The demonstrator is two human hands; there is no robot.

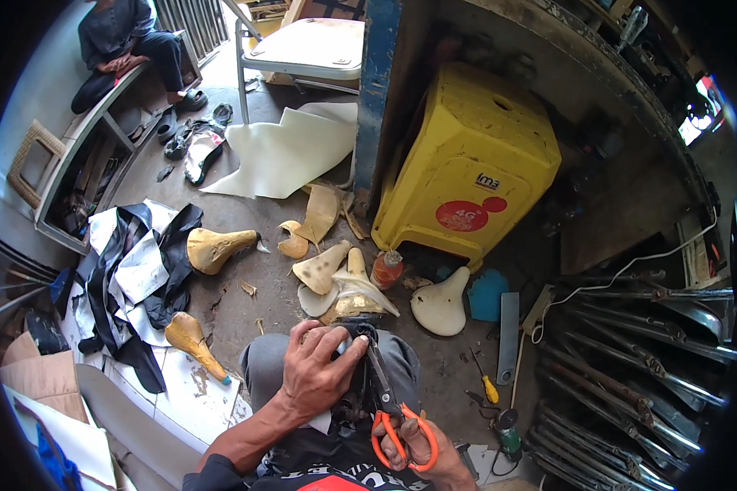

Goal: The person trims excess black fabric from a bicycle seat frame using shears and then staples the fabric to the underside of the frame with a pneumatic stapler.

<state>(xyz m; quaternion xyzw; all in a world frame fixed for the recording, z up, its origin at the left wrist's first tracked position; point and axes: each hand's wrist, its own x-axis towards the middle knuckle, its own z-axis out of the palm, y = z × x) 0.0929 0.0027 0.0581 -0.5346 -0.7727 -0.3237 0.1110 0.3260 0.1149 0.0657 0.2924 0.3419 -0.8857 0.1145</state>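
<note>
My left hand [315, 368] is closed on a dark, glossy black piece [357, 327] held over my knees, its fingers bent across the top. Its shape is mostly hidden by the hand, so its kind cannot be made out. In my right hand [424, 448] is a pair of scissors [377, 368] with orange handles, the fingers through the loops. The blades point away from me and lie alongside the black piece; whether they are cutting it cannot be told. Just beyond my knees lie bare bicycle saddle pads, among them a spotted cream pad [322, 267].
A yellow plastic stool [467, 164] stands ahead to the right. Another saddle pad [440, 303], a metal bar [508, 335] and a yellow-handled screwdriver [489, 388] lie right; metal tubes [655, 368] are stacked beyond. Black and white scraps [143, 270] lie left. A person [123, 49] sits far left.
</note>
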